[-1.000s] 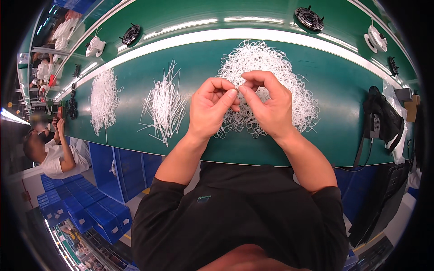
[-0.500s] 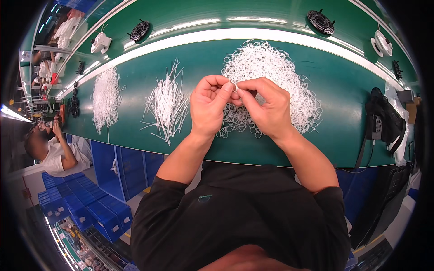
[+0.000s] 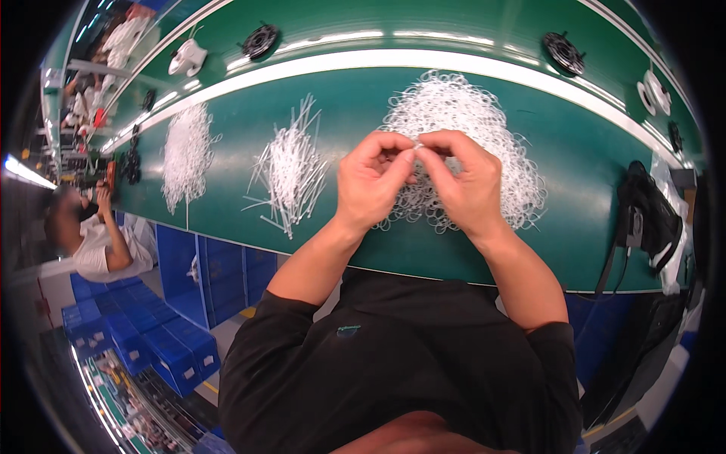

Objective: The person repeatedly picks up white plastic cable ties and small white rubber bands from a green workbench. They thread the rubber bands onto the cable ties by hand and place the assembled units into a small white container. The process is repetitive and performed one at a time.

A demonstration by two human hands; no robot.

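Note:
Both my hands meet fingertip to fingertip over the near left part of a big heap of looped white cable ties (image 3: 448, 102). My left hand (image 3: 372, 181) is closed in a pinch, thumb against index finger. Mirroring it, my right hand (image 3: 470, 178) pinches too. A small white bit of a cable tie (image 3: 418, 144) shows between the fingertips; the rest of it is hidden by the fingers. To the left of my hands lies a loose bundle of straight white cable ties (image 3: 291, 163), touched by neither hand.
Farther left on the green table (image 3: 234, 216) is another pile of thin white ties (image 3: 187, 151). A black bag (image 3: 643, 216) lies at the right end. Black reels (image 3: 563, 53) line the back panel. Blue bins (image 3: 170, 356) stand on the floor left; a person (image 3: 106, 234) sits beyond.
The whole view has shifted slightly. My fingertips have drawn closer together at the tie, and both hands stay over the looped heap.

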